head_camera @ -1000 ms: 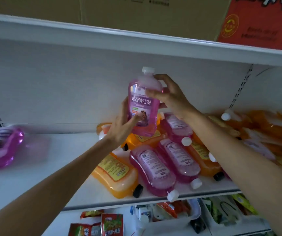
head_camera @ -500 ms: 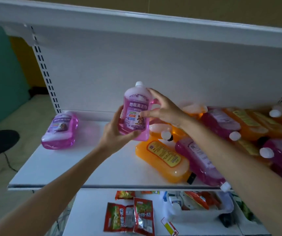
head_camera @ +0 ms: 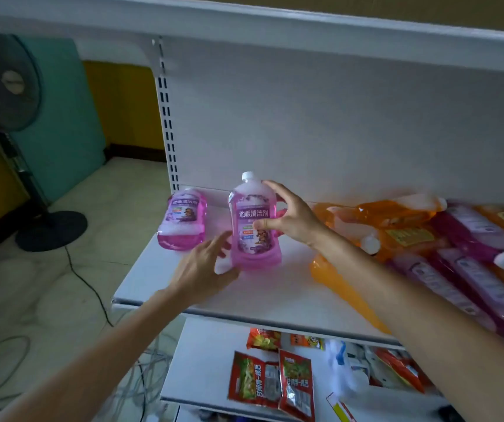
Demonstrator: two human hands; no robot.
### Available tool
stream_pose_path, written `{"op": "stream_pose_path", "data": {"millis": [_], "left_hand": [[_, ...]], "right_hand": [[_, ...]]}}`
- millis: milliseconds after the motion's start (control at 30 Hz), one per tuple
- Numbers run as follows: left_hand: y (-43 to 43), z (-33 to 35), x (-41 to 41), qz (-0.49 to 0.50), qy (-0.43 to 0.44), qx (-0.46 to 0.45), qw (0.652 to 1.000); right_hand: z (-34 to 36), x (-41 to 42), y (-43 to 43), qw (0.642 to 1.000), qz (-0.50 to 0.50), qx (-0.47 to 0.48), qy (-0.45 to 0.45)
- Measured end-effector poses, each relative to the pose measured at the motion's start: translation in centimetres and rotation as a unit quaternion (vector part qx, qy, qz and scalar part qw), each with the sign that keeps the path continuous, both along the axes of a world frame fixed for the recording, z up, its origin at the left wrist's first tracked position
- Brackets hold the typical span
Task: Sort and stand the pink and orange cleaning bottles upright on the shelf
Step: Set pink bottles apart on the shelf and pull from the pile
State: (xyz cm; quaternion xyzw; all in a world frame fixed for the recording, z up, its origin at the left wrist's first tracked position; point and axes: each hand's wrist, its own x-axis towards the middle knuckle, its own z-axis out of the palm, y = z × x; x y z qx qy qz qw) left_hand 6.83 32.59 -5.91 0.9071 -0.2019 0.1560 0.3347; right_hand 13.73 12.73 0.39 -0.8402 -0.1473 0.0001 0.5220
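A pink cleaning bottle (head_camera: 252,239) with a white cap stands upright on the white shelf (head_camera: 275,303), left of centre. My right hand (head_camera: 293,217) grips its right side, thumb on the label and fingers round the back by the handle. Beside the bottle's lower left, my left hand (head_camera: 205,266) has its fingers spread, touching or nearly touching the base. A second pink bottle (head_camera: 183,220) lies on the shelf at the far left. Several orange bottles (head_camera: 397,211) and pink bottles (head_camera: 470,229) lie in a heap on the right.
The shelf above (head_camera: 305,38) overhangs the work area. Snack packets (head_camera: 257,379) lie on the lower shelf. Left of the shelving are a standing fan (head_camera: 10,83) and cables (head_camera: 86,284) on the floor.
The pink bottle came down from the air and leftward to stand on the shelf. My left hand has let go of it and spread its fingers; the view swung left.
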Motion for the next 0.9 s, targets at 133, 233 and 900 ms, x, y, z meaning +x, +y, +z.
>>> {"op": "stream_pose_path", "data": {"millis": [133, 233, 900], "left_hand": [[3.3, -0.9, -1.1, -0.011, -0.084, 0.114, 0.990], [3.9, -1.0, -1.2, -0.039, -0.085, 0.141, 0.986], [1.1, -0.2, -0.6, -0.102, -0.068, 0.118, 0.985]], "right_hand": [[-0.6, 1.4, 0.4, 0.999, -0.040, -0.003, -0.008], [-0.8, 1.8, 1.0, 0.999, -0.052, -0.004, 0.001], [-2.7, 1.5, 4.9, 0.992, -0.063, -0.104, 0.037]]}}
